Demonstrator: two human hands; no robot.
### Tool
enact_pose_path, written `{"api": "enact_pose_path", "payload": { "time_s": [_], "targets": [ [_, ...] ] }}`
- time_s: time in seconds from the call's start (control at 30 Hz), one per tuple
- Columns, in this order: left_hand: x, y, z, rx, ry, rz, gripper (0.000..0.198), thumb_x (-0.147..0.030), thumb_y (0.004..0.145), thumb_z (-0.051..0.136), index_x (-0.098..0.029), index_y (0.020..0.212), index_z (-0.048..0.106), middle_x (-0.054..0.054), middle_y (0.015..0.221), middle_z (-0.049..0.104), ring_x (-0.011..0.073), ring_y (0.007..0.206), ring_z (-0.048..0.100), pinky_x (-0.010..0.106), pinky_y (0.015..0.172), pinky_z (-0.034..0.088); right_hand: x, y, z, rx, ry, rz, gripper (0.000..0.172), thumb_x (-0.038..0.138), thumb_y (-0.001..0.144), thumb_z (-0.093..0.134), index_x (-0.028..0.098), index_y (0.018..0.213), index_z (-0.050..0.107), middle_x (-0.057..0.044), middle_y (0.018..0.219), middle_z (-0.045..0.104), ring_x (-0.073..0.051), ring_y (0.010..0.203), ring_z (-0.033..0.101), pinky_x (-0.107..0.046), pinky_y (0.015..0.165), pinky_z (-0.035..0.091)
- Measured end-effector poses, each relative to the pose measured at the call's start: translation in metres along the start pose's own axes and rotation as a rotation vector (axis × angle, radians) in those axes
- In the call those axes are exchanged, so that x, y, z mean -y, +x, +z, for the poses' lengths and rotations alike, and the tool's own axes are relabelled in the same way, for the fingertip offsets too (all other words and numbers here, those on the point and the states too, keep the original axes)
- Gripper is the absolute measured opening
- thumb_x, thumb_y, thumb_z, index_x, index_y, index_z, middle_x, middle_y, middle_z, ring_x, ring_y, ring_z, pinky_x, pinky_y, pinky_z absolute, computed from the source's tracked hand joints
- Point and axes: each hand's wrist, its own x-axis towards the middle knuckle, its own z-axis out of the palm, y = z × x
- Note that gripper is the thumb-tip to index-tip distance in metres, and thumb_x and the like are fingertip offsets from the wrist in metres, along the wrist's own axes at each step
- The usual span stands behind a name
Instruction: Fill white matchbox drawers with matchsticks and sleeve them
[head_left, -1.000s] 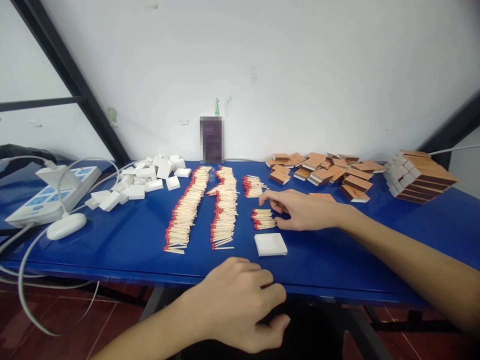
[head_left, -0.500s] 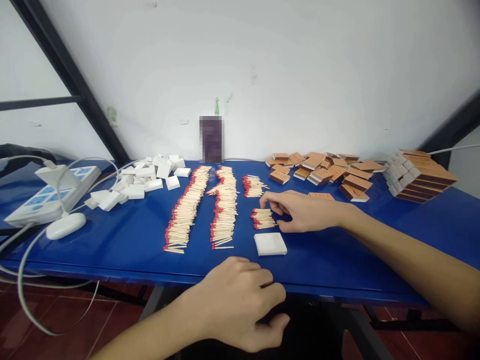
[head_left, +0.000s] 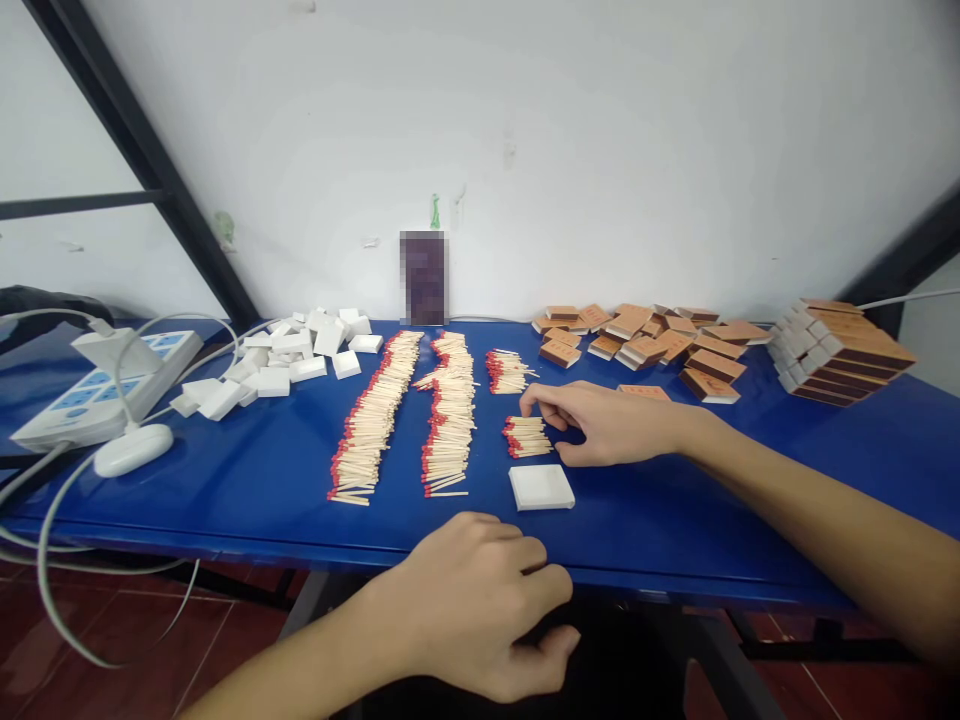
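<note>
Fingers (head_left: 534,398) (right hand (head_left: 615,425)) open, arched at match bundle (head_left: 525,437) tails | sticks lie left-right, red heads left | left hand (head_left: 480,600) half-curled

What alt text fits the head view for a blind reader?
A person's right hand rests on a blue table with its fingertips at a small bundle of red-tipped matches, a white tray in front; the left hand curls loosely at the near edge. Two long rows of matches, loose white trays and brown sleeves lie behind.
</note>
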Motion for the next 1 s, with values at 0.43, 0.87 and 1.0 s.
{"api": "enact_pose_path", "payload": {
  "time_s": [0.43,0.87,1.0],
  "targets": [
    [-0.0002,0.0008,-0.0011,-0.001,-0.001,0.007,0.024,-0.035,0.082,0.062,-0.02,0.067,0.049,-0.005,0.058,0.047,0.0122,0.05,0.043,0.029,0.051,0.034,0.0017,0.0013,-0.0002,0.008,0.02,0.006,0.029,0.023,0.079,0.057,0.021,0.107,0.049,0.003,0.074,0.047,-0.013,0.062,0.041,-0.028,0.057,0.032],
    [-0.0003,0.0011,-0.001,0.025,0.0,0.003,0.023,-0.035,0.082,0.062,-0.02,0.068,0.05,-0.004,0.058,0.048,0.0126,0.051,0.043,0.029,0.05,0.031,0.0067,0.0046,0.0039,-0.043,0.066,0.075,0.06,0.071,0.078,0.059,0.021,0.111,0.057,0.003,0.071,0.046,-0.014,0.061,0.041,-0.028,0.054,0.03],
    [0.0002,0.0012,-0.001,0.023,-0.001,0.006,0.022,-0.035,0.084,0.058,-0.02,0.069,0.052,-0.004,0.059,0.047,0.0126,0.051,0.043,0.029,0.051,0.032,0.007,0.0059,0.004,-0.048,0.081,0.094,0.059,0.07,0.077,0.06,0.021,0.11,0.058,0.003,0.071,0.047,-0.013,0.06,0.043,-0.028,0.053,0.03]
  ]
}}
